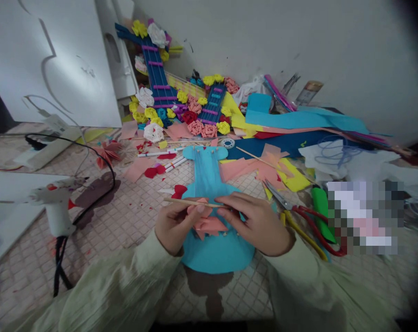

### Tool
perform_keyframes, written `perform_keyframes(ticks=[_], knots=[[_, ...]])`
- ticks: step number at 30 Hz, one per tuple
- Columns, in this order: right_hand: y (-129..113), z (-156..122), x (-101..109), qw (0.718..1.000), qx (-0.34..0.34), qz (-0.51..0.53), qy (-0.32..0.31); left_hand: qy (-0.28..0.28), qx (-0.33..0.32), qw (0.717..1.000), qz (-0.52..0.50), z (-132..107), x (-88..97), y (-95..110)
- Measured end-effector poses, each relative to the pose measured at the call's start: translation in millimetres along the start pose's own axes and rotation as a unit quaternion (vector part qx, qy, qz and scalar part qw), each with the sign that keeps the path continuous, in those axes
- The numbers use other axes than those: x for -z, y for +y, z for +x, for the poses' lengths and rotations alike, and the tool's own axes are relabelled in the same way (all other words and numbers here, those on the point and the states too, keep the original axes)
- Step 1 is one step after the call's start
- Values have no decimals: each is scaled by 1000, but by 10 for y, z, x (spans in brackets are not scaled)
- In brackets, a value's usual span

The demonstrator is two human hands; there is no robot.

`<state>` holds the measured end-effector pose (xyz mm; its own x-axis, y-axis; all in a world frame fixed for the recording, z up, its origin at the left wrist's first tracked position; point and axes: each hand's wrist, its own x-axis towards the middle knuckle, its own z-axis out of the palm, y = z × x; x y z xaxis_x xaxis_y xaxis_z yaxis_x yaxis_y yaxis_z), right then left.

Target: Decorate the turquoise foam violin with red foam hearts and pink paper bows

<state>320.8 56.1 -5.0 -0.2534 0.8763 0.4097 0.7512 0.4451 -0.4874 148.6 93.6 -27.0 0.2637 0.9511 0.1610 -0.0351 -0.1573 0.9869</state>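
Note:
My left hand (176, 225) and my right hand (257, 223) meet over a light blue guitar-shaped paper cutout (209, 184) lying on the tiled surface. Both pinch a thin wooden stick (186, 202) with a pink piece of paper (209, 223) curled around it. The stick pokes out to the left past my left fingers. Both hands' fingers are closed around the stick and paper.
A white glue gun (56, 203) with a black cord stands at left. Red-and-yellow scissors (299, 212) lie to the right. Finished blue paper guitars with paper flowers (181, 106) lean on the wall behind, beside piled coloured sheets (299, 120). Pens (174, 161) and scraps litter the middle.

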Motion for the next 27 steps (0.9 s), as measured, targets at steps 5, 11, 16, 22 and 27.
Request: perform_keyframes(ticks=[5, 11, 16, 22, 27], knots=[[-37, 12, -54, 999, 14, 21, 25, -17, -10, 1000, 3, -17, -9, 6], [-31, 12, -33, 999, 10, 25, 23, 2, -32, 999, 9, -18, -13, 1], [-68, 13, -81, 997, 19, 62, 30, -33, -64, 997, 9, -49, -42, -27], [-86, 20, -57, 994, 17, 97, 52, -67, -32, 997, -6, -76, -41, 21], [-81, 35, 8, 990, 21, 113, 83, -160, 54, 984, -62, -80, 2, 94]])
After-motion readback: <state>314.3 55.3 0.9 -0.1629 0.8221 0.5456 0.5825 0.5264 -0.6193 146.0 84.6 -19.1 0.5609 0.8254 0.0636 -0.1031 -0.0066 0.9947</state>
